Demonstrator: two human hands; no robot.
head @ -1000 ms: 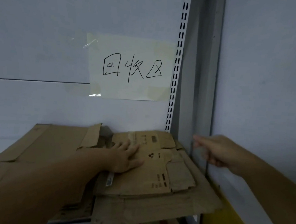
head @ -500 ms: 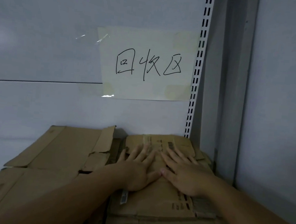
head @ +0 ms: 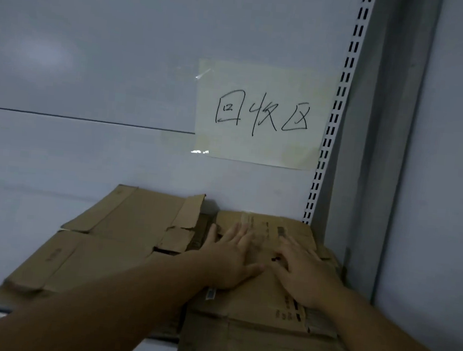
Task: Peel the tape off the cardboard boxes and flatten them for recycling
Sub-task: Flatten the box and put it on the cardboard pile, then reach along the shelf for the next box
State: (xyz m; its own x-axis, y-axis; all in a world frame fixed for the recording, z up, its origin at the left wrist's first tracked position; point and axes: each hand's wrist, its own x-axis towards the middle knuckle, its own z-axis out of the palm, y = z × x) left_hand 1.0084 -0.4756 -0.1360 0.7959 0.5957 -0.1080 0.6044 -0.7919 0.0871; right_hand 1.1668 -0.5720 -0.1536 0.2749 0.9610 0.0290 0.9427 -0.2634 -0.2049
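A flattened brown cardboard box [head: 257,305] with printed marks and a small barcode label lies on top of a stack at the right end of a shelf. My left hand [head: 229,255] presses flat on its left part, fingers spread and pointing at the wall. My right hand [head: 304,270] presses flat beside it on the right part, fingers straight. Left of this stack lies another flattened box [head: 122,238] with raised torn flaps. No tape shows clearly on either.
A white paper sign [head: 261,114] with handwritten characters is taped to the grey back wall. A slotted metal upright [head: 333,123] runs down the wall just right of it. A grey side panel [head: 449,196] closes the shelf on the right.
My right hand came in from the right and landed flat on the top box beside the left hand. Since then both hands have stayed pressed there while the view shifted.
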